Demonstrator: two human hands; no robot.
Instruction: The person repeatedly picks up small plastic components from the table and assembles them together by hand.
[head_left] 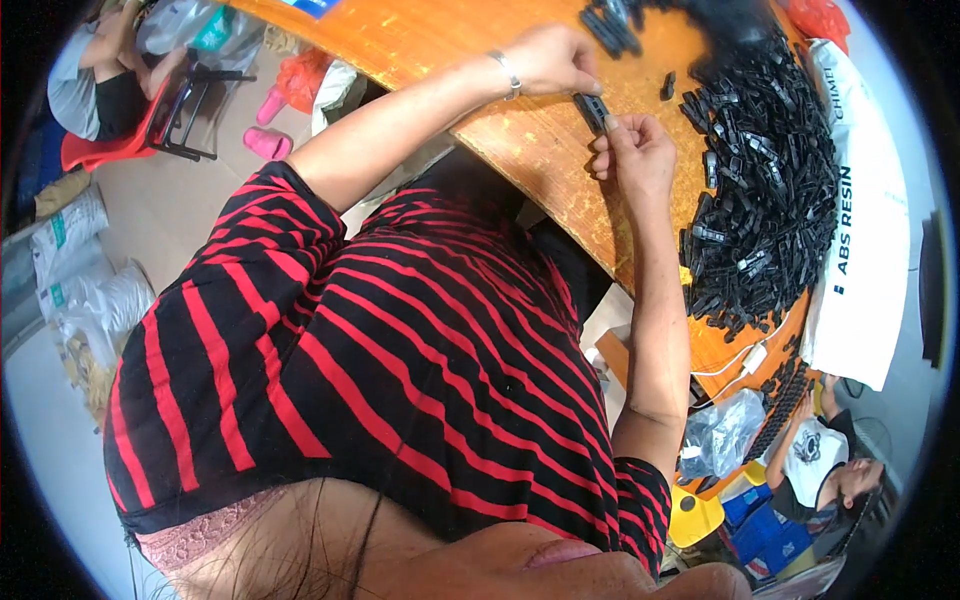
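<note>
Between my two hands, just above the wooden table (535, 150), is a small black plastic clip (592, 112). My left hand (552, 62), with a metal bracelet at the wrist, pinches its far end between thumb and fingers. The near end sits in the closed thumb and fingers of my right hand (642, 155). One loose black piece (668, 86) lies on the table beyond my right hand. Farther off, several black clips (610, 30) lie side by side. A large heap of similar black clips (765, 190) spreads to the right of my right forearm.
A white printed sack (860, 220) borders the heap on the right. A white cable (752, 360) and a clear plastic bag (725, 432) lie near my right elbow. Another person (815, 455) works at lower right; one more (95, 80) sits on a red chair (110, 150) at upper left.
</note>
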